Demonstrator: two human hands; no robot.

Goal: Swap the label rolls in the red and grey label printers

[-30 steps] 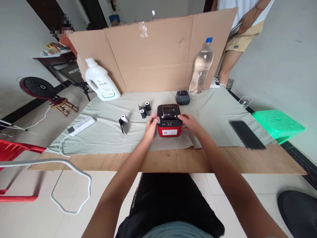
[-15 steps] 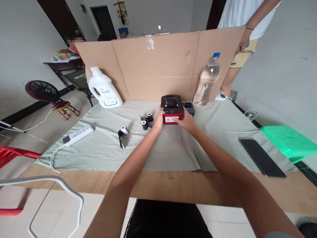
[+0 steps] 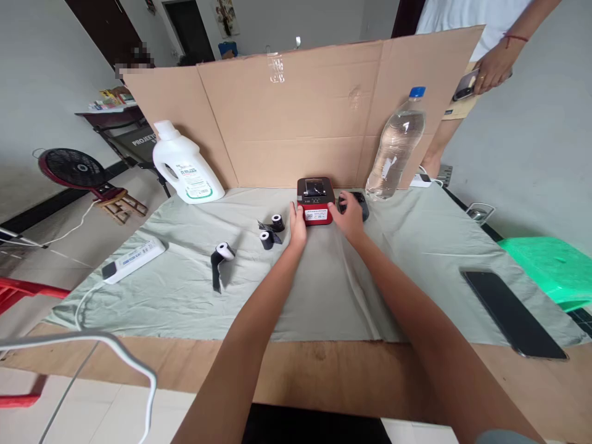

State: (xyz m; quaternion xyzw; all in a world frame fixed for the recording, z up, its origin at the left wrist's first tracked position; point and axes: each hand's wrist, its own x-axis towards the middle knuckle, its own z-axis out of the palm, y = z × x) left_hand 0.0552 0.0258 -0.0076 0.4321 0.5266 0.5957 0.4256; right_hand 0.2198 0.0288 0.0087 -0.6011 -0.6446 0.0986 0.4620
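A small red and black label printer (image 3: 316,201) stands at the back of the cloth, close to the cardboard. My left hand (image 3: 297,228) lies along its left side with the fingers stretched out. At the printer's right front corner is the thumb of my right hand (image 3: 350,216). The other fingers of that hand are spread over a dark grey device (image 3: 361,203), partly hidden behind them; its kind I cannot make out. Left of my left hand lie several black-and-white rolls, one (image 3: 225,250) with a black strip hanging loose.
A cardboard panel (image 3: 291,117) stands behind, between a white jug (image 3: 187,166) and a water bottle (image 3: 398,151). A power strip (image 3: 134,260) lies left, a phone (image 3: 513,311) right. A person's hand (image 3: 497,65) holds a phone behind the panel. A green stool (image 3: 550,265) stands right.
My right hand has shifted from the printer's front toward the dark device on the right. My left fingers have straightened along the printer's side. The whole view has shifted slightly.
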